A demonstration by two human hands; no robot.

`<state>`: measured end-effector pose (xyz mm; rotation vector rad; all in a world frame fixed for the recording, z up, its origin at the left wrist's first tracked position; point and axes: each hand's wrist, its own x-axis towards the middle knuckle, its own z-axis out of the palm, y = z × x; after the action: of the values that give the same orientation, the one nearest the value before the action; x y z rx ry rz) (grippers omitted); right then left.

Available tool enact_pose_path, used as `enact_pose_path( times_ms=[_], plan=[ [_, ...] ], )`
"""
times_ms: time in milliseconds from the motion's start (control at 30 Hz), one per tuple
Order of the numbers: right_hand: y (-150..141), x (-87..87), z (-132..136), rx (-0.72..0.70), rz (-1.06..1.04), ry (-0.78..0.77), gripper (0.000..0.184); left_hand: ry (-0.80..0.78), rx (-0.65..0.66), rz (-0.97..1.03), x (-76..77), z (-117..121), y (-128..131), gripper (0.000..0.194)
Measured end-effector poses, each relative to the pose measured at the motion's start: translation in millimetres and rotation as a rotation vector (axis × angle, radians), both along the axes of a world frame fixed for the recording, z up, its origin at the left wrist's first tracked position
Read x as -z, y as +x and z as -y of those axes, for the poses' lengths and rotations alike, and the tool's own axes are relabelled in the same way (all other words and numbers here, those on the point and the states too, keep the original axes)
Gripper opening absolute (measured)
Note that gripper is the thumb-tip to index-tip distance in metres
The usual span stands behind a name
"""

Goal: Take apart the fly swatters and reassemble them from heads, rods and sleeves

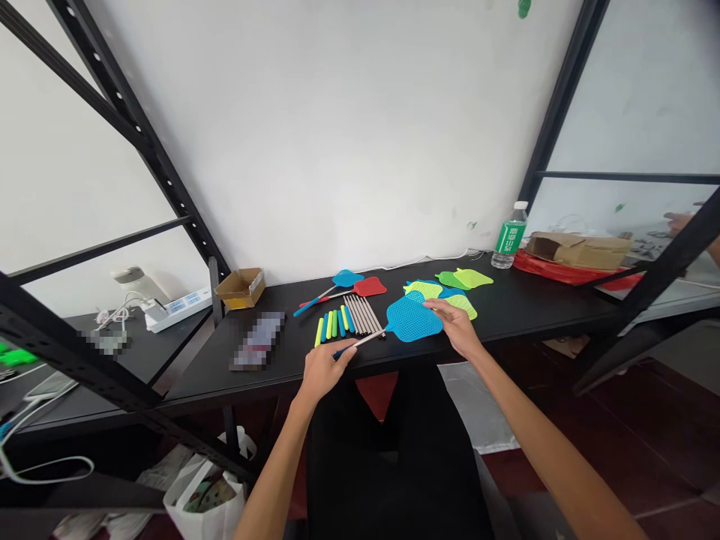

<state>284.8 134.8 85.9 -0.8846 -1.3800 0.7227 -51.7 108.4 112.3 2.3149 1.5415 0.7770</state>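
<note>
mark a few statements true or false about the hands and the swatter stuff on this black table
1. The left hand holds the handle end of a blue perforated swatter. True.
2. The right hand holds the clear, green-labelled plastic bottle. False: it has hold of the blue swatter's head.
3. The short yellow, blue and green tubes lie left of the thin metallic rods. True.
4. The red perforated swatter lies right of the bottle. False: it lies left of it.
5. The small open cardboard box contains the tubes. False: they lie on the black tabletop.
</note>
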Motion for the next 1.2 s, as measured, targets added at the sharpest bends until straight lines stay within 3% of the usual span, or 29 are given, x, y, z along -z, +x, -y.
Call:
enact_pose_path(
  times_ms=[1200],
  plan=[
    [-1.1, 0.0, 0.7, -0.069, -0.078, -0.027, 0.018, 0.027, 0.002, -0.016, 0.4, 0.2, 0.0, 0.044]
  ],
)
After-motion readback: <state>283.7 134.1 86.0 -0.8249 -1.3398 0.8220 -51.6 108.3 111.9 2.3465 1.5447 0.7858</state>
